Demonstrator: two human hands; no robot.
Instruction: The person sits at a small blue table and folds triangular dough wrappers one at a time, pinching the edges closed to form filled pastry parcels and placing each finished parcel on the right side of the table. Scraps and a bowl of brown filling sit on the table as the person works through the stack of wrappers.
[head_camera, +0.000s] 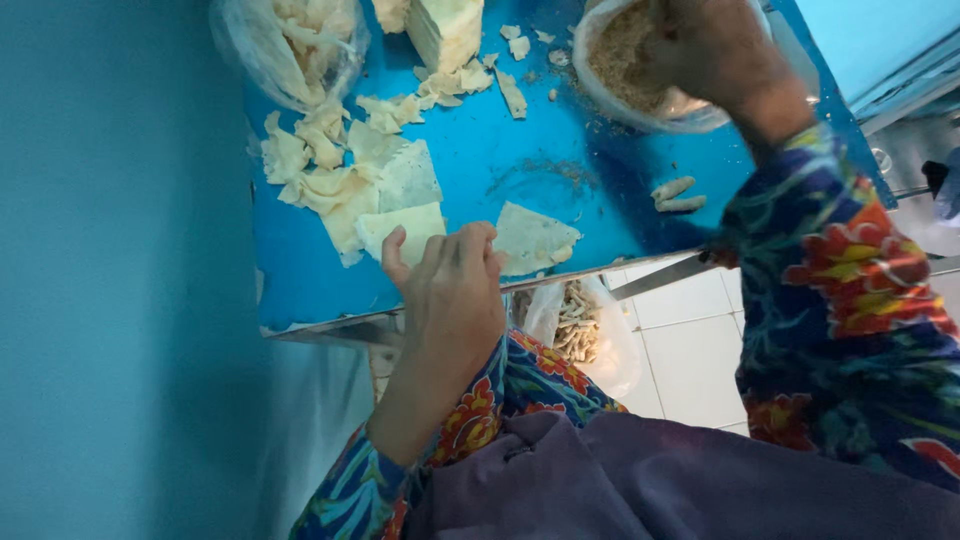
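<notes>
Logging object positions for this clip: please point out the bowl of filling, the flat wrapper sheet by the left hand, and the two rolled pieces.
bowl of filling (600, 85), head view, left rim.
flat wrapper sheet (535, 238), head view, centre of sheet.
two rolled pieces (676, 196), head view, between the two rolls' middles.

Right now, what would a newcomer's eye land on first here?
The bright blue table, littered with pale thin wrapper sheets along its left half. The left hand presses one sheet at the near edge, while the right hand reaches into a bowl of brown crumbly filling at the far right.
</notes>
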